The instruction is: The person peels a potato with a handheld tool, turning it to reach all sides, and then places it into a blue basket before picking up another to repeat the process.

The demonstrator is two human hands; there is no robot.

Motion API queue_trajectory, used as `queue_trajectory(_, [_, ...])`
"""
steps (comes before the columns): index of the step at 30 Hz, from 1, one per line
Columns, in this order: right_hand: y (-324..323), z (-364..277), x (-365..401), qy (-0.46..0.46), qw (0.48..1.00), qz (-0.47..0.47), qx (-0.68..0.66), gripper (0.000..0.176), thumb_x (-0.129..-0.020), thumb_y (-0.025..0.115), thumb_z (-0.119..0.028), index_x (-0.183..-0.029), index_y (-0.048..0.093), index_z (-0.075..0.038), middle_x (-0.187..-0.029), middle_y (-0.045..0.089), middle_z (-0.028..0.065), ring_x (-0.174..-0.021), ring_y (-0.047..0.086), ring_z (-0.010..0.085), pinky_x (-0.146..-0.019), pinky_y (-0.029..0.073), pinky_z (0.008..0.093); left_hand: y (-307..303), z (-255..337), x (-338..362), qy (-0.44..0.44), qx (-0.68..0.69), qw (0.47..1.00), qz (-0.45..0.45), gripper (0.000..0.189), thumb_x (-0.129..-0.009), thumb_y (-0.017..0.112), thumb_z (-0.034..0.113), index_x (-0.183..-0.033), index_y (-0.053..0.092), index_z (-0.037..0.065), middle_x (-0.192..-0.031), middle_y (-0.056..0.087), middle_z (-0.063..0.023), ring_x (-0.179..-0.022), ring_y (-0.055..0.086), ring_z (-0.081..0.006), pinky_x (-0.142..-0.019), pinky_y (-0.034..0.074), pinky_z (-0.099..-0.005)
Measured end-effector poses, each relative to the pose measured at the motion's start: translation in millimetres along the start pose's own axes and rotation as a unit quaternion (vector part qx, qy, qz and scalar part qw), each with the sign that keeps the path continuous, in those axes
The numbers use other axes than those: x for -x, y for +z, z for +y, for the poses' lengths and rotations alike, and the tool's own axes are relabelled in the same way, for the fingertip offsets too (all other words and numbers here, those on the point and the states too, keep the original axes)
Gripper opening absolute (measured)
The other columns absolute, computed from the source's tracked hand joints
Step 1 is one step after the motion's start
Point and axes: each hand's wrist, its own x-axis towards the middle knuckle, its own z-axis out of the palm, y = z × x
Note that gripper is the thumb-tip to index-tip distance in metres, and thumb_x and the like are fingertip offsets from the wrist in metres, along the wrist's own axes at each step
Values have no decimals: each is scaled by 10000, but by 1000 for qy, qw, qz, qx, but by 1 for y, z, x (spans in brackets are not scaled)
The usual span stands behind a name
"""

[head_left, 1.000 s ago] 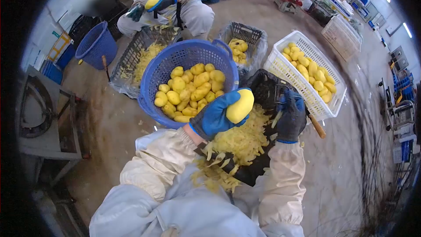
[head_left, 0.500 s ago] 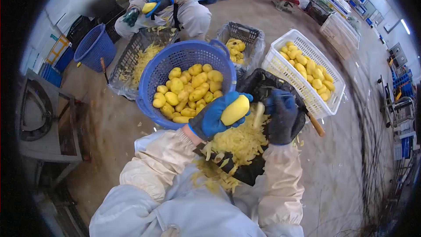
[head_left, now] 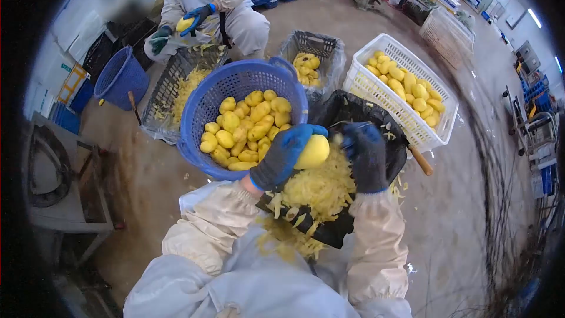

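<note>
My left hand [head_left: 282,156], in a blue and dark glove, grips a peeled yellow potato [head_left: 313,152] above a heap of peelings [head_left: 321,191]. Close to the potato's right side, my right hand [head_left: 366,156] is closed in a similar glove. What its fingers hold is too blurred to make out. The peelings lie in a black-lined container [head_left: 382,119] in front of me. Just beyond my left hand stands a blue perforated basket [head_left: 191,115] with many peeled potatoes [head_left: 247,126].
A white crate [head_left: 376,53] of potatoes is at the right, near a wooden handle [head_left: 421,161]. A lined crate [head_left: 329,62] holds more. Across from me a seated person [head_left: 206,0] holds a potato beside a crate of peelings [head_left: 185,91]. A metal stand [head_left: 76,206] is at left.
The potato in my left hand has turned so that its end faces more toward my right hand. My right hand has moved slightly left, nearer to it. The whole view has shifted slightly.
</note>
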Motion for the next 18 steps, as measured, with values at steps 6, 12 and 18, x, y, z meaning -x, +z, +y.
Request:
queue_trajectory(6, [-2, -7, -1, -55, 987, 71, -135, 147, -917, 593, -187, -907, 632, -45, -696, 574, -8, -542, 494, 67, -484, 394, 196, 9, -41, 2, -310, 682, 660, -57, 436, -970, 465, 417, -1176, 536, 40, -972, 627, -104, -799, 624, -219, -668, 520, -292])
queue_trajectory(12, [-18, 4, -9, -49, 996, 73, 3, 134, -894, 615, -167, -902, 647, -37, -730, 610, 0, -579, 521, 73, -517, 407, 208, 26, -54, 4, -199, 422, 883, -50, 509, -941, 476, 510, -1176, 544, 63, -986, 629, -131, -805, 634, -247, -651, 553, -340])
queue_trajectory(18, [-24, -17, 5, -103, 987, 80, -96, 134, -909, 579, -145, -922, 640, -26, -717, 606, 11, -586, 535, 74, -528, 414, 201, 61, -110, 2, -433, 671, 602, -7, 384, -948, 509, 394, -1159, 555, 76, -983, 640, -133, -881, 634, -273, -720, 556, -426])
